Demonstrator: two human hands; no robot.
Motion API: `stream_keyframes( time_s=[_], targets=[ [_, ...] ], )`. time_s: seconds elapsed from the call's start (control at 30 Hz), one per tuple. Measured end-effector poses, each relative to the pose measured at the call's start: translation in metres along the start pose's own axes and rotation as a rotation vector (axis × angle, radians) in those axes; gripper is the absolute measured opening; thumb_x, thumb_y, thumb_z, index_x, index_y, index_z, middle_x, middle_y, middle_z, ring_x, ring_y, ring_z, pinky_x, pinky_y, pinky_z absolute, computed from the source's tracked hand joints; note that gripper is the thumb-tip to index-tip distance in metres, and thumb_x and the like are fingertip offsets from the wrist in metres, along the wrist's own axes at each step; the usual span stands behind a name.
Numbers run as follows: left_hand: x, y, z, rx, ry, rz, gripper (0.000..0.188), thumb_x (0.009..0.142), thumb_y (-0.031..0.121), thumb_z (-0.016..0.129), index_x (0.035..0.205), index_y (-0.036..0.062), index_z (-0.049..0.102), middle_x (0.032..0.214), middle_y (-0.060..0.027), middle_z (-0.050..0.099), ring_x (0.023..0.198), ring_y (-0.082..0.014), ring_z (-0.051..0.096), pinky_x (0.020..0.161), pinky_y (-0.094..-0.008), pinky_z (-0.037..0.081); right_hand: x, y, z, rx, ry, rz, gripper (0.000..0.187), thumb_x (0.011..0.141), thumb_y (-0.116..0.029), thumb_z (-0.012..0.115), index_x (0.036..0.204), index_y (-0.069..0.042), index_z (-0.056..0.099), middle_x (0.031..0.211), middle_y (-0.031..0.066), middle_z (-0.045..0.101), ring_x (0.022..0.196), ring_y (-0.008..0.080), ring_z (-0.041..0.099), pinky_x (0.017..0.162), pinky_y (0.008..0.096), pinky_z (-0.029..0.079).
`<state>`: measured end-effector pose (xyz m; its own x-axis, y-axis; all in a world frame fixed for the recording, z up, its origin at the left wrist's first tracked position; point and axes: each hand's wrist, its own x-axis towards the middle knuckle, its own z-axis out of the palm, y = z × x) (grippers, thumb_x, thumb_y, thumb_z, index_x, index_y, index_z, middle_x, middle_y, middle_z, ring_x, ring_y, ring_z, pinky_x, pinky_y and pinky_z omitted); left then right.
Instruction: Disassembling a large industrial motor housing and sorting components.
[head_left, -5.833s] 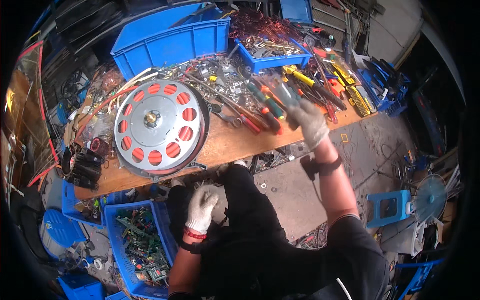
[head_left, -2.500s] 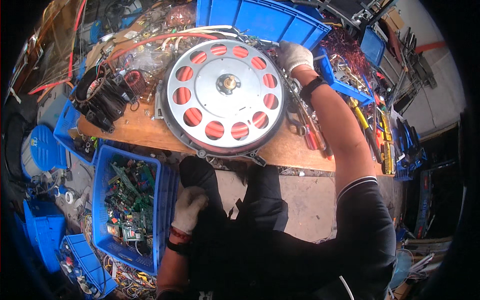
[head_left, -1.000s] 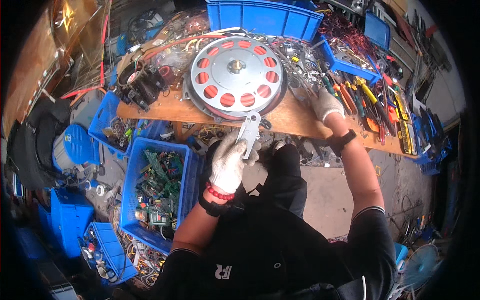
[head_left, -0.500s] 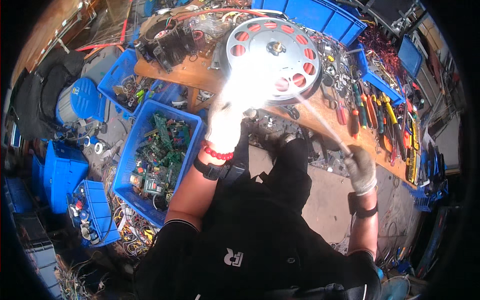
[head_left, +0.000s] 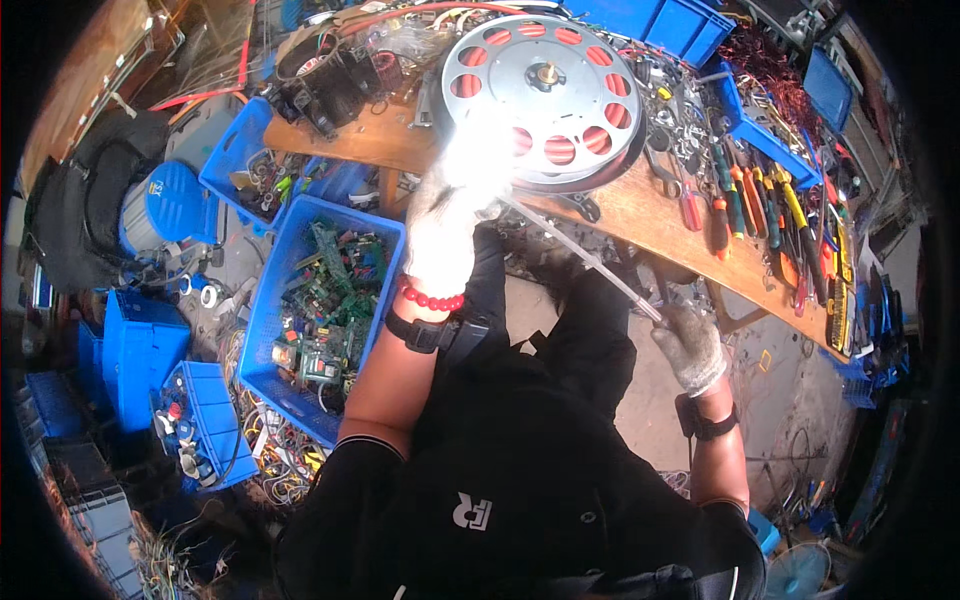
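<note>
From where I stand, the person's right hand, in an off-white knitted glove (head_left: 692,348), is out over the floor just off the table's near edge, its fingers clamped around one end of a long, thin, straight pale rod (head_left: 575,247). The rod slants up and leftward between the two hands, its far end just beside the left hand, in a matching pale glove (head_left: 440,230). A burst of white glare swallows the left hand's fingers, so I cannot tell whether they are apart or together, what they hold, or whether the rod touches anything there. A bracelet of red beads (head_left: 432,299) circles the left wrist.

Beyond the left hand, a big round silver metal reel (head_left: 550,108) lies on the wooden table (head_left: 645,222); orange-red coils (head_left: 560,151) show through its ring of round holes. The glare covers part of the reel's near left rim. Right of it, a row of hand tools with coloured handles (head_left: 755,205) lines the table, a red-handled screwdriver (head_left: 690,208) nearest the reel. A cluster of dark, bulky parts (head_left: 330,97) sits at the table's left end. Below, left of the person's legs, a blue plastic crate (head_left: 290,408) holds a heap of green circuit boards (head_left: 330,300).
</note>
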<state>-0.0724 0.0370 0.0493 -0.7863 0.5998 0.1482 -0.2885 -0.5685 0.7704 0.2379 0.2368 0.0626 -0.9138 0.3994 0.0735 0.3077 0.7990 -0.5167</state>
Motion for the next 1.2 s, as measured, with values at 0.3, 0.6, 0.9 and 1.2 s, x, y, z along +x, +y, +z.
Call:
stream_keyframes(
  time_s=[0.3,0.6,0.9,1.2],
  targets=[
    [0.000,0.002,-0.006,-0.016,0.044,-0.014,0.055,0.087,-0.001,0.051,0.141,0.0001,0.049,0.124,-0.0160,0.065,0.100,-0.0257,0.069,0.076,-0.0334,0.059,-0.002,-0.005,-0.001,0.167,0.175,0.062,0.028,0.083,-0.020,0.073,0.105,-0.003,0.068,0.081,0.0149,0.067,0.072,0.0340,0.065,0.065,0.0415,0.050],
    [0.004,0.000,0.005,0.032,0.039,-0.030,0.055,0.086,0.000,0.050,0.141,0.0005,0.050,0.120,-0.0132,0.065,0.097,-0.0227,0.067,0.075,-0.0330,0.057,0.002,0.008,-0.001,0.012,0.083,0.032,0.026,0.079,-0.014,0.076,0.102,-0.005,0.070,0.082,0.0153,0.069,0.077,0.0357,0.067,0.068,0.0423,0.052],
    [-0.004,-0.001,-0.007,0.088,0.097,-0.036,0.057,0.088,0.005,0.050,0.144,-0.0013,0.045,0.119,-0.0135,0.065,0.094,-0.0223,0.068,0.075,-0.0318,0.057,0.004,0.014,0.009,0.084,0.111,-0.008,0.025,0.079,-0.019,0.079,0.098,-0.005,0.070,0.075,0.0127,0.069,0.070,0.0332,0.069,0.064,0.0405,0.054],
    [-0.012,-0.006,0.003,0.053,0.063,-0.135,0.059,0.086,0.008,0.055,0.144,-0.0004,0.047,0.123,-0.0173,0.064,0.090,-0.0217,0.066,0.073,-0.0283,0.052,0.050,0.023,-0.046,0.335,0.471,0.410,0.027,0.094,-0.028,0.062,0.100,-0.002,0.058,0.073,0.0080,0.060,0.068,0.0194,0.060,0.065,0.0351,0.049]
  ],
)
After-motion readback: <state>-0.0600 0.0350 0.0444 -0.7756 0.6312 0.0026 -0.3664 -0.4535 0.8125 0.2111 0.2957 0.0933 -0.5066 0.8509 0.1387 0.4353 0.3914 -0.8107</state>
